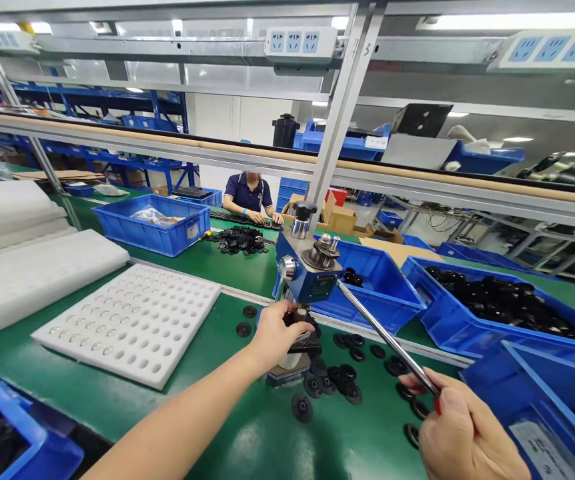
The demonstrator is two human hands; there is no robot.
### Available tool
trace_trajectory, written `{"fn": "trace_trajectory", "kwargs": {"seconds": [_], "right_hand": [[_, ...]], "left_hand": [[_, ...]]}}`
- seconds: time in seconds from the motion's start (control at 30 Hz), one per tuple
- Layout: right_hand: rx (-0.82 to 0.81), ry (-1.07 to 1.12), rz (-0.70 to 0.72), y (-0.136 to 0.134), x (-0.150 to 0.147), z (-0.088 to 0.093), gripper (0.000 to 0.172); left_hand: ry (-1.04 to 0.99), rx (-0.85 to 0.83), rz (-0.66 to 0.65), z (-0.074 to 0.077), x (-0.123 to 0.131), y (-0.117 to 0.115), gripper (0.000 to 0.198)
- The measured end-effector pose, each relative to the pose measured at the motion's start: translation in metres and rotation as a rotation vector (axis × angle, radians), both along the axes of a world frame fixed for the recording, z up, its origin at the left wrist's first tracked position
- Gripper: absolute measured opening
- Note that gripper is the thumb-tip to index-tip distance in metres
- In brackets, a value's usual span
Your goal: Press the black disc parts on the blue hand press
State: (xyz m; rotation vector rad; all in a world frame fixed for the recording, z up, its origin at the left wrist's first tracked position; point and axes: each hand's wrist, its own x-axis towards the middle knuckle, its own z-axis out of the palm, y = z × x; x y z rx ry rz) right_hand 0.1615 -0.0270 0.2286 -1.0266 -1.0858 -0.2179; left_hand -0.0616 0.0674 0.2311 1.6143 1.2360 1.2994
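Note:
A small blue hand press (307, 270) stands on the green bench. My left hand (277, 333) reaches under the press head, its fingers closed on a black part (301, 319) sitting on the press base. My right hand (460, 433) grips the red-tipped end of the long steel lever (387, 337) that runs down from the press. Several black round discs (340, 380) lie loose on the mat around the press base.
A white foam tray (132, 323) with rows of holes lies to the left, with foam sheets (22, 267) beyond it. Blue bins (447, 320) of black parts stand at right, and another bin (152, 227) at the back. A person in a dark shirt (248, 193) works across the bench.

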Motion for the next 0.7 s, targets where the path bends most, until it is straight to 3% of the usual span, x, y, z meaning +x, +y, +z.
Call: {"fn": "trace_trajectory", "kwargs": {"seconds": [0.23, 0.4, 0.53, 0.6, 0.7], "right_hand": [[0.236, 0.018, 0.031, 0.017, -0.004, -0.02, 0.008], [0.251, 0.04, -0.03, 0.027, -0.007, -0.036, 0.012], [0.222, 0.03, -0.009, 0.023, -0.015, -0.024, 0.009], [0.107, 0.043, -0.005, 0.014, -0.02, -0.013, 0.011], [-0.079, 0.067, -0.144, 0.001, -0.027, 0.001, 0.016]], "left_hand": [[0.052, 0.038, 0.067, 0.0, 0.003, -0.007, 0.013], [0.025, 0.045, 0.076, -0.002, 0.004, -0.006, 0.013], [-0.004, 0.032, 0.055, 0.0, 0.004, -0.007, 0.015], [-0.022, 0.019, 0.06, 0.002, 0.005, -0.008, 0.015], [-0.04, -0.009, 0.083, 0.003, 0.007, -0.01, 0.019]]}}
